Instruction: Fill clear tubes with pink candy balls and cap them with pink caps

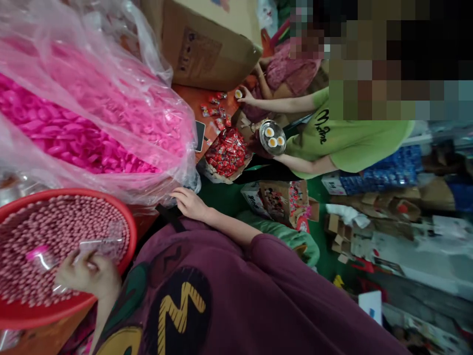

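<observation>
My left hand (88, 272), blurred, is over a red basin (130, 231) filled with small pink balls (66, 217). Its fingers are curled, and what they hold is unclear. Beside the fingers is a clear plastic piece (103, 246); a small clear container with a pink top (42, 259) lies on the balls. My right hand (191, 203) rests by the table edge, against a large clear plastic bag (173, 185). Its fingers are loosely stretched out and nothing shows in them. Many bright pink plastic pieces (81, 138) fill the bag.
A large cardboard box (210, 54) stands behind the bag. A phone (200, 136) and red-wrapped packets (210, 110) lie on the orange table, near a bag of red packets (226, 154). A person in green (351, 133) holds a metal plate (272, 127) with halved eggs. Boxes (277, 197) stand on the floor.
</observation>
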Demonstrator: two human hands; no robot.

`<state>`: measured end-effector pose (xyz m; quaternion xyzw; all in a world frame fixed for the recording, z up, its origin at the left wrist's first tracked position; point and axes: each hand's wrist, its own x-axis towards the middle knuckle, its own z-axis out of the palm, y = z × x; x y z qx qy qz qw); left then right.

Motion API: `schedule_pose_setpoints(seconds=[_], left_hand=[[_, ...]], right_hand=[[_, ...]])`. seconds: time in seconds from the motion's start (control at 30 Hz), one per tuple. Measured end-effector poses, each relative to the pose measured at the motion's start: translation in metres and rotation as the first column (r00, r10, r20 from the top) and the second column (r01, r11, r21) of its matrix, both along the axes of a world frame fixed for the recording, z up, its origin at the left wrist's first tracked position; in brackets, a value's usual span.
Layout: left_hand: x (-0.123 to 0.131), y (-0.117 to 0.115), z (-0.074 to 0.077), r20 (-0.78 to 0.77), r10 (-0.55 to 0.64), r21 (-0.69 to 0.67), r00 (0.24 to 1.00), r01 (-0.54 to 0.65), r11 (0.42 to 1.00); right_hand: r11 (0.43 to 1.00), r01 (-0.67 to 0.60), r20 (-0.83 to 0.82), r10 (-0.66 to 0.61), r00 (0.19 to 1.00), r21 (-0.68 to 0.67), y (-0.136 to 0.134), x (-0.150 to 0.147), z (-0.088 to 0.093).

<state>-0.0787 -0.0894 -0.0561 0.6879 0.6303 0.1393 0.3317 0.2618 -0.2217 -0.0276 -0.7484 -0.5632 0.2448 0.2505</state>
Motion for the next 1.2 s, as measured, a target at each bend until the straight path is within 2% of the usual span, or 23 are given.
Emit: schedule_pose_setpoints(seconds=[0.07,0.1,0.17,0.23,0.27,0.33,0.4,0.43,0.5,0.6,0.73,0.83,0.93,1.03,1.13,1.2], left_hand=[[0.038,-0.009,0.000,0.012,0.032,0.204,0.999,-0.033,0.979],[0.058,-0.011,0.001,0.048,-0.012,0.274,0.999,-0.002,0.962],[0.104,-0.009,0.008,0.148,-0.160,0.329,0.976,0.104,0.939],[0.158,-0.002,0.025,0.269,-0.250,0.336,0.930,0.153,0.929],[0.189,0.000,0.036,0.335,-0.273,0.326,0.902,0.161,0.932],[0.257,-0.001,0.060,0.444,-0.357,0.270,0.822,0.257,0.928],[0.328,-0.012,0.081,0.547,-0.409,0.189,0.730,0.368,0.910],[0.361,-0.021,0.090,0.605,-0.426,0.148,0.673,0.431,0.890],[0.421,-0.045,0.104,0.706,-0.418,0.033,0.572,0.563,0.826],[0.486,-0.083,0.118,0.756,-0.361,-0.131,0.546,0.667,0.733],[0.536,-0.128,0.134,0.741,-0.318,-0.319,0.592,0.726,0.609],[0.556,-0.159,0.137,0.723,-0.315,-0.394,0.615,0.741,0.543],[0.565,-0.186,0.133,0.721,-0.342,-0.410,0.603,0.769,0.491],[0.568,-0.206,0.126,0.734,-0.412,-0.359,0.540,0.823,0.440],[0.566,-0.219,0.121,0.726,-0.461,-0.342,0.510,0.850,0.401],[0.562,-0.222,0.120,0.703,-0.429,-0.425,0.567,0.819,0.386]], right_hand=[[0.996,0.084,-0.044,-0.082,0.996,0.027,-0.018,0.027,0.001],[0.989,0.144,-0.066,-0.141,0.988,0.045,-0.027,0.040,0.002],[0.951,0.295,-0.121,-0.284,0.951,0.091,-0.048,0.066,0.004],[0.860,0.495,-0.214,-0.464,0.860,0.123,-0.068,0.090,0.006],[0.783,0.611,-0.282,-0.563,0.777,0.121,-0.078,0.101,0.008],[0.560,0.824,-0.427,-0.726,0.539,0.086,-0.097,0.122,0.014],[0.316,0.947,-0.537,-0.791,0.294,0.052,-0.116,0.142,0.022],[0.216,0.975,-0.570,-0.795,0.209,0.056,-0.126,0.152,0.026],[0.079,0.992,-0.592,-0.796,0.125,0.103,-0.144,0.169,0.036],[-0.025,0.980,-0.540,-0.837,0.086,0.196,-0.170,0.191,0.046],[-0.080,0.935,-0.369,-0.928,0.057,0.344,-0.196,0.211,0.050],[-0.045,0.903,-0.205,-0.978,0.049,0.428,-0.213,0.220,0.050],[0.029,0.890,-0.023,-0.999,0.045,0.455,-0.228,0.226,0.048],[0.082,0.902,0.103,-0.994,0.042,0.425,-0.237,0.230,0.047],[0.080,0.935,0.135,-0.990,0.035,0.344,-0.241,0.230,0.047],[0.066,0.948,0.123,-0.992,0.029,0.312,-0.243,0.227,0.047]])
